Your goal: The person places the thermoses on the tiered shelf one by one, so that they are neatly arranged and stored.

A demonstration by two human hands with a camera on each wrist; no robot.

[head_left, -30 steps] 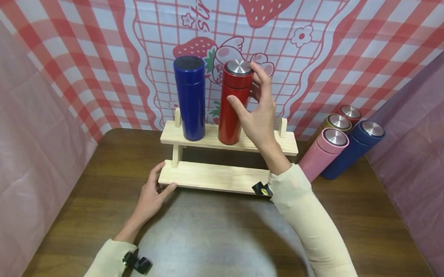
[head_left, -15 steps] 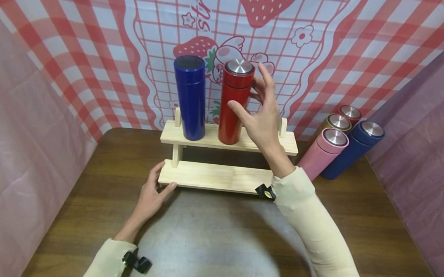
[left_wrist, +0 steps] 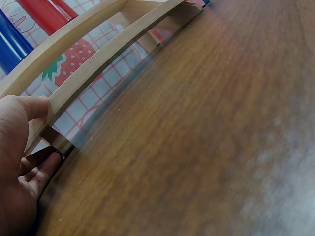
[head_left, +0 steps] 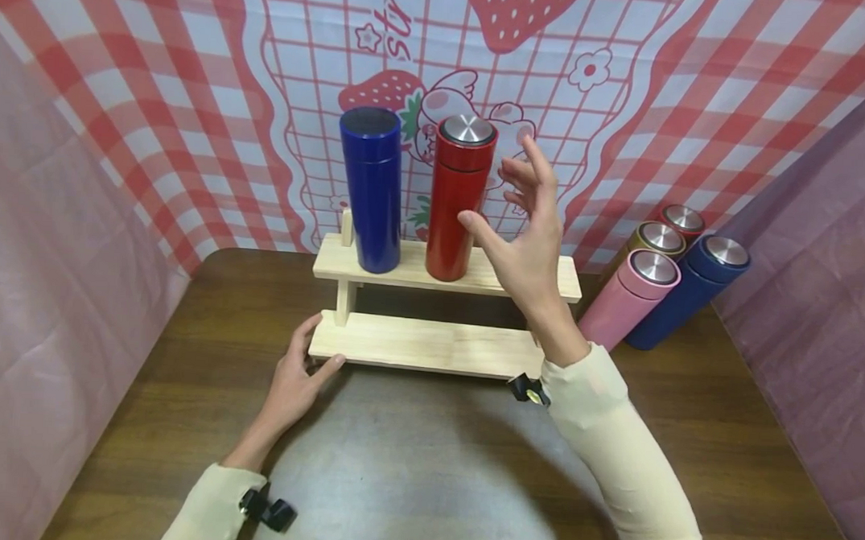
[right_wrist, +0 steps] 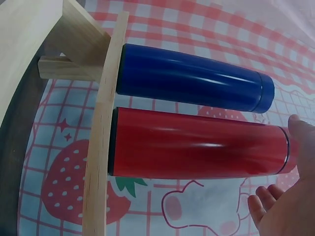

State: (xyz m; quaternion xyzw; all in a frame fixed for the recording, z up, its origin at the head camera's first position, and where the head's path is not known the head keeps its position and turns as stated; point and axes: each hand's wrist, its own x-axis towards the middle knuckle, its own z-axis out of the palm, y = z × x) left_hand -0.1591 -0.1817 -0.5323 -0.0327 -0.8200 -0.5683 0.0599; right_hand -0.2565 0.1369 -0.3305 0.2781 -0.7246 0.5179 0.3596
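The tall, round, shiny red bottle is now being let go by the right hand, fingers spread apart, and seems safely set atop the pale wooden two-step shelf, gripped low by the left hand.

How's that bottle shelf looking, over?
Left hand grips two-tier pale wooden shelf. Right hand beside silver-lidded red cylindrical bottle, not gripping; touch unclear. That bottle upright on upper tier; blue cylindrical bottle alongside, not blocking.

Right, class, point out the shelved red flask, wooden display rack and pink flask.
Shelved red flask (right_wrist: pixel 199 144): right wrist view, body.
Wooden display rack (head_left: pixel 422 344): head view, lower shelf.
Pink flask (head_left: pixel 625 302): head view, body.
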